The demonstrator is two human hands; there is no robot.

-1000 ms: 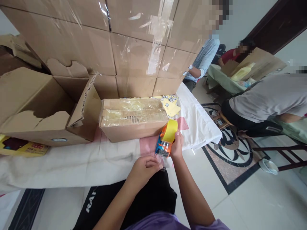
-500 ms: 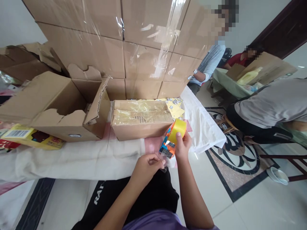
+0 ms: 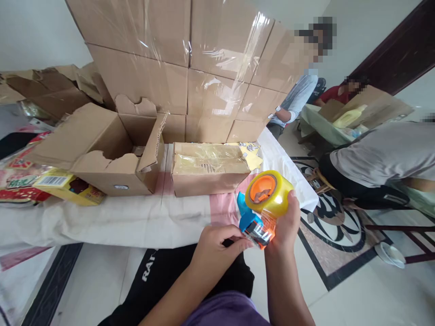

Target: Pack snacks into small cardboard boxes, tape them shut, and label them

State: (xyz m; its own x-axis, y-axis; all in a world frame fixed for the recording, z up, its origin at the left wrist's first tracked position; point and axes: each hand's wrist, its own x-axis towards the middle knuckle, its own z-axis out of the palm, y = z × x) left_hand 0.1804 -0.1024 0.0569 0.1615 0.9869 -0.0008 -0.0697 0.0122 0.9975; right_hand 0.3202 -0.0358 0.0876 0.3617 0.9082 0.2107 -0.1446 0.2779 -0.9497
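My right hand [image 3: 287,226] grips a tape dispenser [image 3: 254,222] with blue and orange parts and a wide yellowish tape roll [image 3: 278,199] on it. The roll's open side faces up and left, showing an orange hub. Beside the dispenser's cutting end, my left hand [image 3: 217,246] pinches the clear tape's end between thumb and forefinger. Just beyond both hands, a closed cardboard box [image 3: 210,181] lies on the cloth-covered table, shiny tape across its top.
An open carton [image 3: 108,176] with raised flaps stands left of the closed box, a yellow packet [image 3: 71,188] by its front corner. Tall taped cardboard [image 3: 220,95] rises behind. People sit at the right, near a green-covered table [image 3: 317,120] and a wooden stool [image 3: 317,181].
My right hand has turned the dispenser, so the roll's side and orange hub now show. Both hands have shifted slightly right and the view has swung a little left.
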